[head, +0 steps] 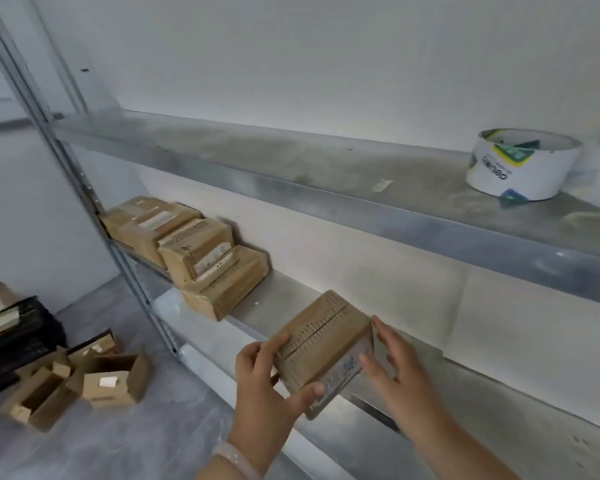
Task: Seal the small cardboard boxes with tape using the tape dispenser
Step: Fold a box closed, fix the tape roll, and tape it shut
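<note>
a small brown cardboard box with a perforated top seam is held tilted at the front edge of the lower grey metal shelf; whether it touches the shelf i cannot tell. the left hand grips its near left corner, thumb along the lower edge. the right hand pinches the right end, thumb on the labelled face.

the likeliest trouble is a slip. the box is held only at its ends, over the shelf lip, and no tape shows on its seam, so the flaps could spring apart. the white printed roll of tape sits well apart on the upper grey metal shelf, so fetching it would leave one hand carrying the tilted box. no dispenser is visible. the row of brown labelled boxes further along the lower shelf lies overlapped and leaning, so a nudge might shift it.

on the floor, open brown cardboard cartons hold smaller cardboard pieces, though blur hides detail. a black plastic crate carries more labelled brown boxes. something green sits inside the roll's core; i cannot tell what.
</note>
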`<state>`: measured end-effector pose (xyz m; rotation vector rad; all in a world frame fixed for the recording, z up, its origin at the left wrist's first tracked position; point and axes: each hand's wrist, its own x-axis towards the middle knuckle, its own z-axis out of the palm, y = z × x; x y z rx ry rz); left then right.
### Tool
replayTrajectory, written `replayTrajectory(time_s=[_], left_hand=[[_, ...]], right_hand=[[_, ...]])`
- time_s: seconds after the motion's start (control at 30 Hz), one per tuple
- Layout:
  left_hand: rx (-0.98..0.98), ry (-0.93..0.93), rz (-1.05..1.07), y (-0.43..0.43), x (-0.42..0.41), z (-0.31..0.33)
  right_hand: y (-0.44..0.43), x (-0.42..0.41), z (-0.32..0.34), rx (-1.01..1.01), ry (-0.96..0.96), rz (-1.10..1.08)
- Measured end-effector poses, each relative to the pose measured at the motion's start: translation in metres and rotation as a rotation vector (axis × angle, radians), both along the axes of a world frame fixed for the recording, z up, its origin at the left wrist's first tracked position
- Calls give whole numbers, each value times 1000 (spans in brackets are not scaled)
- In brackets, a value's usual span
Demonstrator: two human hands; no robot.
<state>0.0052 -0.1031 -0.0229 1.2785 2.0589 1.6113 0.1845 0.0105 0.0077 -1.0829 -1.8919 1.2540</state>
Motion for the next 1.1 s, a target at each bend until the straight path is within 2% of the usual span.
replayTrajectory(time_s=[0.23, 0.5, 0.8, 1.1], left_hand=[[-127, 18, 60, -1, -116, 0], [-310, 6, 91, 50, -180, 4], [-567, 138, -18, 131, -220, 18], [-782, 430, -172, 140, -235, 12]], right_hand=[[-2, -118, -8, 7, -79, -6], [22, -182, -17, 22, -204, -58], [79, -236, -20, 117, -302, -71], [97, -255, -30, 100, -371, -84]])
